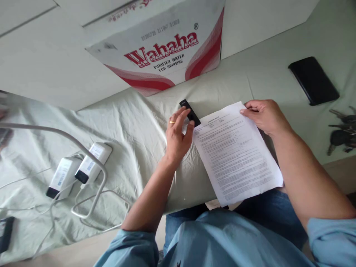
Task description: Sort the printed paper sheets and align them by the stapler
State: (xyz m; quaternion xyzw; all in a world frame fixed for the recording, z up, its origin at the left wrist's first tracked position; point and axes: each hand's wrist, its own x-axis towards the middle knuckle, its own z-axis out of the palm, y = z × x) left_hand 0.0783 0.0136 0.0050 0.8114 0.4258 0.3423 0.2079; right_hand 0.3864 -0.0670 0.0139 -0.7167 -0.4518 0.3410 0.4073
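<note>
A printed sheet of paper (233, 155) slants over the table's near edge, with dense lines of text facing up. My right hand (267, 115) pinches its upper right corner between thumb and fingers. At the sheet's upper left corner lies a small black oblong object (194, 117) that looks like a stapler. My left hand (178, 135), a ring on one finger, has its fingertips and thumb on this object. The fingers partly cover it, and whether the paper's corner sits inside it I cannot tell.
A Wahaha water carton (167, 48) stands behind. To the right lie a black phone-like case (314, 81) and keys (342, 133). White adapters (94, 159) with a thick looping cable (102, 174) are at left. The green tablecloth (133, 122) is wrinkled. A dark object (6, 233) lies far left.
</note>
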